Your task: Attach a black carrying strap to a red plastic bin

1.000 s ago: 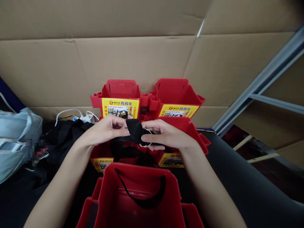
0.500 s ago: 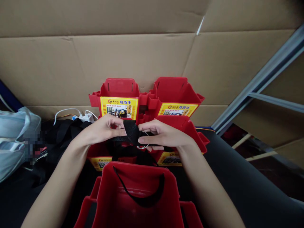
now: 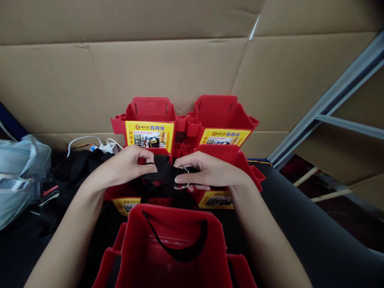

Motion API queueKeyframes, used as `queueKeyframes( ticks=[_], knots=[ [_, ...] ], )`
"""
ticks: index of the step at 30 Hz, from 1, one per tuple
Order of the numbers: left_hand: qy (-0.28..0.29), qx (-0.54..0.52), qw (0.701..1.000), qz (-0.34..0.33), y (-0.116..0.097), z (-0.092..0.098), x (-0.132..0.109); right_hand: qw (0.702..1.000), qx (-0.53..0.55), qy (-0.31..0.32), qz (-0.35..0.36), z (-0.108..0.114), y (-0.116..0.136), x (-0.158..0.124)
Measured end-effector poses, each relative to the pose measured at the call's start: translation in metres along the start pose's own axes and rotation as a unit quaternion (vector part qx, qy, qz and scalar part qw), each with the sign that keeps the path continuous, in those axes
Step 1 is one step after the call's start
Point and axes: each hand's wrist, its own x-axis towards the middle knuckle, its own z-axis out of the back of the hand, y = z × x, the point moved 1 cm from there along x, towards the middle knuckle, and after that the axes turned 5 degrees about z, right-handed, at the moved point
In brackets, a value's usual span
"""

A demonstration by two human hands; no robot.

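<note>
Black webbing strap [image 3: 164, 170] stretches between my two hands above the nearest red plastic bucket [image 3: 175, 244]. My left hand [image 3: 133, 162] pinches a folded part of it between thumb and fingers. On the other side, my right hand [image 3: 207, 170] grips the strap together with a thin metal ring [image 3: 181, 185], which the webbing appears to pass through. How the strap is threaded there is partly hidden by my fingers. A loop of black strap [image 3: 187, 255] hangs inside the near bucket from two slots in its back wall.
Several more red buckets with yellow labels [image 3: 150, 136] stand behind my hands, against a cardboard wall [image 3: 168, 80]. A grey bag [image 3: 21, 172], a white plug [image 3: 109, 148] with cables and more black straps [image 3: 78, 164] lie at left. Metal framing [image 3: 327, 98] rises at right.
The strap's folded part has tilted slightly between my fingers, and both hands have shifted only a little. My grip on the strap and ring is kept; the buckets stay put.
</note>
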Motion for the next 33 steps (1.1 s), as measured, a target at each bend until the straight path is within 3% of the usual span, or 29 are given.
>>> queueKeyframes(
  ticks=[4,5,6,8,10,12,15,18,23,28,31,33],
  knots=[
    [-0.182,0.069,0.976,-0.099,-0.018,0.006,-0.017,0.999,-0.033,-0.018,0.027,0.002,0.004,-0.006],
    [-0.197,0.056,0.972,-0.118,-0.024,0.006,-0.019,0.998,-0.038,-0.014,0.040,0.002,0.004,-0.007],
    [-0.183,0.043,0.974,-0.129,-0.028,0.004,-0.021,0.998,-0.040,-0.012,0.053,0.000,0.005,-0.008],
    [-0.083,0.013,0.989,-0.124,-0.033,-0.002,-0.017,0.996,-0.042,-0.026,0.070,-0.002,0.006,-0.009],
    [0.042,-0.039,0.994,-0.088,-0.031,-0.010,-0.009,0.994,-0.036,-0.060,0.079,-0.003,0.008,-0.008],
    [0.094,-0.126,0.987,-0.046,-0.025,-0.017,0.000,0.990,-0.020,-0.107,0.089,-0.003,0.010,-0.007],
    [0.053,-0.271,0.961,0.000,-0.017,-0.025,0.010,0.979,0.007,-0.171,0.114,-0.002,0.010,-0.004],
    [0.002,-0.362,0.931,0.036,-0.013,-0.028,0.014,0.973,0.019,-0.188,0.132,-0.002,0.008,-0.002],
    [-0.067,-0.382,0.921,0.035,-0.007,-0.023,0.017,0.974,-0.010,-0.186,0.127,0.004,0.007,-0.004],
    [-0.128,-0.398,0.908,0.014,-0.007,-0.025,0.020,0.951,-0.122,-0.266,0.099,0.002,0.011,-0.005],
    [-0.169,-0.403,0.900,-0.007,-0.011,-0.031,0.021,0.955,-0.061,-0.288,0.039,-0.011,0.012,0.001],
    [-0.162,-0.398,0.903,-0.011,-0.014,-0.034,0.021,0.954,0.012,-0.299,0.019,-0.020,0.012,0.006]
  ],
)
